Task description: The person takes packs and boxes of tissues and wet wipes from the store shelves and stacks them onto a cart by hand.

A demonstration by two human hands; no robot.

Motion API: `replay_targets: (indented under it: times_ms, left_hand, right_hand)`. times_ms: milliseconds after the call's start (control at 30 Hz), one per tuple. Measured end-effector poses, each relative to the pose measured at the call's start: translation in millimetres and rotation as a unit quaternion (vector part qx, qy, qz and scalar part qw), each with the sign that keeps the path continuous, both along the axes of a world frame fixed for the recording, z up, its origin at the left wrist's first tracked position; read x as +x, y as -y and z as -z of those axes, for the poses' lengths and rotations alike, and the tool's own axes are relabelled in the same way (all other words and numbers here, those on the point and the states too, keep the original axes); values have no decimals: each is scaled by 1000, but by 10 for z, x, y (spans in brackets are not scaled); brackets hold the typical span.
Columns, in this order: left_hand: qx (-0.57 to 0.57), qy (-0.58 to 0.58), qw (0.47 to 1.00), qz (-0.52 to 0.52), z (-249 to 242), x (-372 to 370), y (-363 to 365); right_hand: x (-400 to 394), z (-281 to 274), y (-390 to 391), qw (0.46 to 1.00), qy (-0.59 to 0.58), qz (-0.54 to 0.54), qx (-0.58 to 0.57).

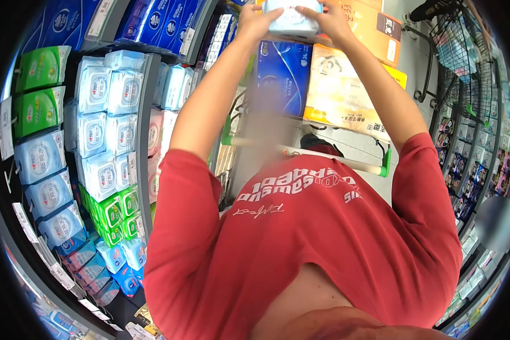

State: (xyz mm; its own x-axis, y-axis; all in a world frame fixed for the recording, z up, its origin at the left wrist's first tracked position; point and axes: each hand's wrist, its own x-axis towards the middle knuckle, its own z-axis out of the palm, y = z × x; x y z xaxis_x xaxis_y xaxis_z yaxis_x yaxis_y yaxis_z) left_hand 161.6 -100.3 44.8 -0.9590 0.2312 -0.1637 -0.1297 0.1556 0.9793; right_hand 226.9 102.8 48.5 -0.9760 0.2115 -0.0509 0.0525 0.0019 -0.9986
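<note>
At the top of the head view I hold a white and light-blue pack of wipes (293, 21) between both hands. My left hand (256, 22) is closed on its left end, the thumb lying over the top. My right hand (331, 24) grips the opposite end in the same way. Just below the pack lie a dark-blue tissue package (283, 76) and a cream-and-yellow paper package (337, 85). An orange box (382, 34) sits beyond my right hand. These goods stand at the far side of a cart handle (334, 161) with green ends.
To the left, a shelf rack carries light-blue wipe packs (99, 133), green packs (39, 110) and blue packages (161, 22). A wire shopping cart (459, 62) stands at the upper right, near another person's dark-clothed leg (428, 11). More stocked shelves (473, 153) run along the right.
</note>
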Motion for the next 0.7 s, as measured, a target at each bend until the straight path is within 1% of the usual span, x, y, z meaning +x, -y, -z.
replay_targets:
  times_ms: [33,67,100,133,167,200,233,267,300,333,367,400,433,467,500,533,567,600,633,667,700]
  left_hand:
    - [-65,-31,996,-56,116,-122,-149]
    - [-67,-28,996,-57,223,-278,-276]
    - [-53,-10,997,-60,287,-423,-388]
    - [-40,8,997,-65,289,-463,-468]
    - [-78,-53,991,-98,322,-433,-513]
    - [-80,-51,990,-105,401,-429,-524]
    - [-143,-114,980,-83,547,-464,-496]
    - [-207,-177,960,-62,684,-493,-463]
    - [-54,-177,981,-61,1013,-578,-436]
    - [-59,-180,979,-71,1023,-565,-447]
    - [-8,-197,977,-75,1009,-507,-436]
    - [41,-214,973,-80,975,-408,-365]
    - [-81,-219,970,-62,587,-133,-289]
    - [-207,-218,952,-49,129,143,-173]
    - [-207,-171,963,-36,78,202,-82]
    - [-169,-110,979,-29,-226,408,45]
    - [-198,-112,973,-41,-220,480,219]
    - [-249,-220,943,-28,-193,536,420]
    - [-252,-322,911,-53,33,560,639]
    - [-251,-304,918,-48,-145,719,853]
    - [-274,-329,903,-49,-269,836,1061]
  right_hand:
    - [-168,59,-85,998,5,38,55]
    - [-280,72,-159,991,11,74,110]
    - [-350,55,-223,995,-20,40,88]
    - [-407,69,-259,995,-17,35,87]
    - [-456,86,-272,993,8,45,113]
    - [-522,116,-274,988,30,53,140]
    - [-558,173,-251,972,-5,73,225]
    - [-563,213,-273,973,-8,64,223]
    - [-457,92,-236,971,22,60,229]
    - [-397,12,-207,969,51,55,235]
    - [-404,29,-216,970,45,45,233]
    - [-404,82,-262,934,26,62,350]
    - [-409,131,-315,884,3,77,460]
    - [-429,151,-346,882,-1,75,465]
    - [-480,237,-361,852,-79,116,504]
    - [-494,265,-354,874,-133,103,456]
    - [-582,336,-371,851,-231,77,465]
    - [-637,267,-294,834,-246,52,492]
    - [-593,117,-86,816,-284,44,502]
    - [-572,-17,104,795,-317,41,516]
    - [-608,-94,332,793,-336,27,507]
